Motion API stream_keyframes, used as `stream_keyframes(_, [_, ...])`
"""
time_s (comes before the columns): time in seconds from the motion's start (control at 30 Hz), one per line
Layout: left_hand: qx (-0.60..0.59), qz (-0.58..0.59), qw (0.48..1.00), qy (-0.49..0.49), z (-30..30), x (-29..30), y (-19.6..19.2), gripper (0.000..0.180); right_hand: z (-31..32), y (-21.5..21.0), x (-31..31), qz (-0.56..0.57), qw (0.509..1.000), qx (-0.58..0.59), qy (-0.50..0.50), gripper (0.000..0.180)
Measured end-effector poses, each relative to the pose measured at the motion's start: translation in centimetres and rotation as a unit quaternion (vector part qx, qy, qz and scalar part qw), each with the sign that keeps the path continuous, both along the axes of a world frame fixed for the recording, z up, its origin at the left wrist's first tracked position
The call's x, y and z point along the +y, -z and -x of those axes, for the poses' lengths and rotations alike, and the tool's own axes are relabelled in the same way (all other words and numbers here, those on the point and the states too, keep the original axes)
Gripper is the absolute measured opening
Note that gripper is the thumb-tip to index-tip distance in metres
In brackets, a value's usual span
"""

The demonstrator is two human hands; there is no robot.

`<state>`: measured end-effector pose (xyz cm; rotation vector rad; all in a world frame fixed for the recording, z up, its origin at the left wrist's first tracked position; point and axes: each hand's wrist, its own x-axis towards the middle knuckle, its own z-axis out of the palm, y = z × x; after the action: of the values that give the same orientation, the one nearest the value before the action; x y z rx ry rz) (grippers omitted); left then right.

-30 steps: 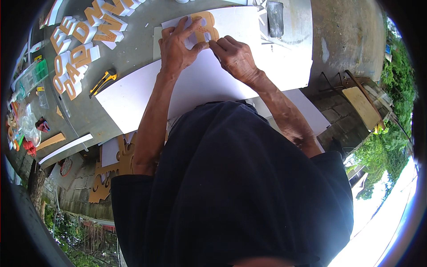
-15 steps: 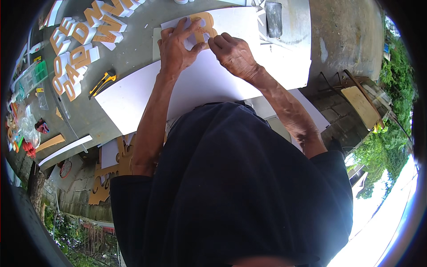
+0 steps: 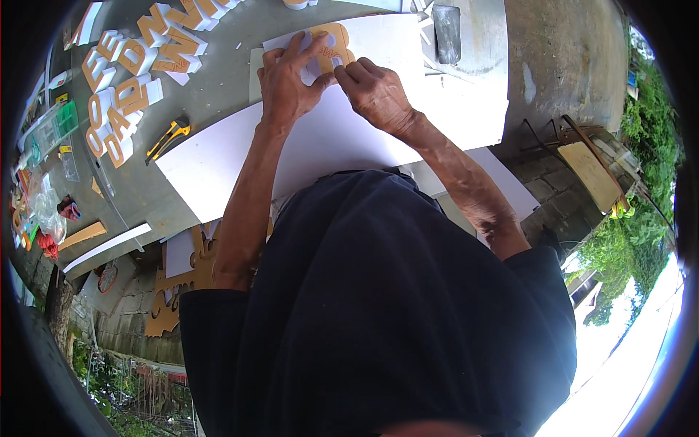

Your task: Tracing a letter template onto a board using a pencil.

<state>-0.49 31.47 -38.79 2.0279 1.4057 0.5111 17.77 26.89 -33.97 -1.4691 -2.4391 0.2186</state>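
Two bare hands counted: one left hand (image 3: 290, 89), one right hand (image 3: 376, 95). One flat tan cutout with rounded edges (image 3: 339, 35) counted. One yellow-and-black utility knife (image 3: 169, 140) and one dark grey rectangular block (image 3: 447, 35) logged. One long white strip (image 3: 108, 249), one straight tan strip (image 3: 81, 236), one green-and-clear plastic box (image 3: 65, 116) logged. Tan-faced, white-sided block letters (image 3: 135, 95): at least nine counted; exact total can't be read, some overlapped or cut off.
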Motion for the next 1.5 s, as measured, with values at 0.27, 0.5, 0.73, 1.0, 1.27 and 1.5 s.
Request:
stream_keyframes(0.27, [-0.013,0.004,1.0,0.002,0.0,0.0,0.1,0.075,-1.4,0.3,0.9,0.016,0.998,0.06,-0.026,0.029])
stream_keyframes(0.5, [0.005,-0.013,1.0,0.009,0.0,0.0,-0.1,0.08,-1.6,0.0,0.7,-0.01,1.0,0.001,-0.024,0.034])
stream_keyframes(0.73, [0.001,0.006,1.0,-0.003,-0.1,0.0,-0.3,0.073,-0.4,-0.6,0.0,0.006,0.999,-0.023,-0.024,0.022])
stream_keyframes(1.0, [0.036,0.022,0.999,0.003,0.2,0.1,-0.4,0.075,-1.3,-2.8,1.6,0.027,0.983,0.137,0.116,0.009])
stream_keyframes(1.27, [0.018,0.009,1.0,0.007,0.2,0.2,-0.2,0.074,-3.3,-3.7,5.3,0.09,0.948,0.223,0.21,0.02])
stream_keyframes(1.5, [0.027,0.04,0.999,0.009,0.0,0.4,-1.3,0.077,-1.4,0.3,5.1,0.036,0.973,0.166,0.156,0.013])
